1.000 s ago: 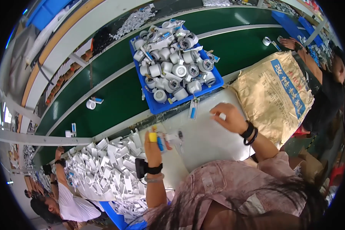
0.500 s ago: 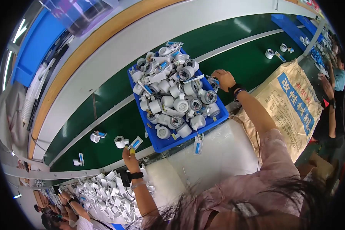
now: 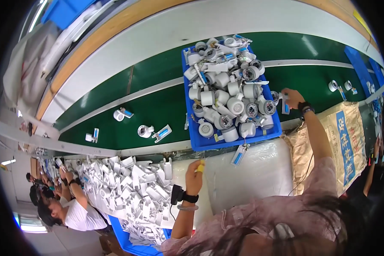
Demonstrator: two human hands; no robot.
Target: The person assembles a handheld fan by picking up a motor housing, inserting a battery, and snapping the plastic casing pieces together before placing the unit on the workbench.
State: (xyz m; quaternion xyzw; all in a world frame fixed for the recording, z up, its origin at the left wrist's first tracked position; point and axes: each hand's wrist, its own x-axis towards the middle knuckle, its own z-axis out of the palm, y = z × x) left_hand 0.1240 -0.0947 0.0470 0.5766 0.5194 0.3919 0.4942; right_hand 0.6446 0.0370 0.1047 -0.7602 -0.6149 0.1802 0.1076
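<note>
The right hand (image 3: 291,98) has its fingers bent close together at a round-headed white assembly (image 3: 285,106) with a blue cell, just beyond the tray's right edge — whether they grip it is hidden. The left hand (image 3: 195,176) has its fingers curled inward, a yellow wrap (image 3: 200,167) at one tip; anything held there is unclear. Left of the right fingers stands a blue tray (image 3: 196,143) heaped with similar assemblies (image 3: 235,105). Left of the left fingers spreads a pile of white plastic parts (image 3: 136,183) — beyond them, a green conveyor belt (image 3: 170,100).
</note>
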